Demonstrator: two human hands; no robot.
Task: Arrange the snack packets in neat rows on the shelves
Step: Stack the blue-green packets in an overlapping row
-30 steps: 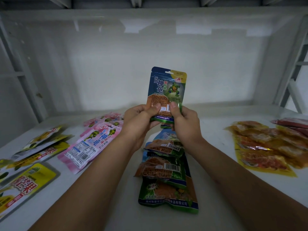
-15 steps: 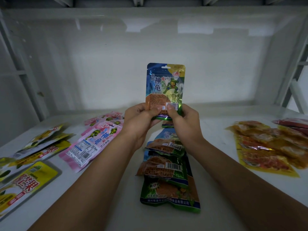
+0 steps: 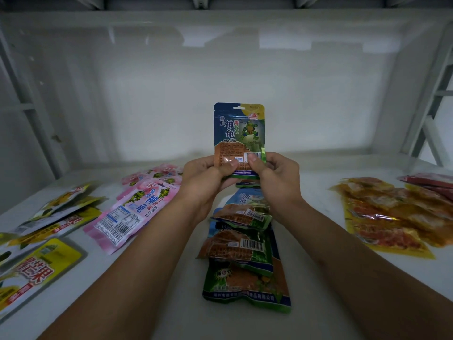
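Head view, white shelf (image 3: 171, 303) with a white back panel.

Both hands are raised at mid-shelf, holding one blue-and-green packet (image 3: 239, 133) upright, printed face toward the person. The left hand (image 3: 208, 177) pinches its lower left edge, thumb on the front near the orange label. The right hand (image 3: 277, 177) pinches the lower right edge, thumb beside the barcode. Fingers of both hands are curled behind the packet. The packet is clear of the shelf, above the far end of the centre row.

Centre row (image 3: 242, 244): same-type green and orange packets lying flat, overlapping one another, running from near the hands toward the front edge. The front-most packet lies lowest in the overlap.

Left of centre: pink packets (image 3: 132, 212), overlapping, set on a diagonal, just beside the left forearm.

Far left: yellow packets (image 3: 44, 241) in a loose overlapping line reaching the front-left corner; some show red characters.

Right: orange-yellow translucent packets (image 3: 389, 217), overlapping, well apart from the centre row. Beyond them, at the right edge, red packets (image 3: 431, 180), partly cut off by the frame.
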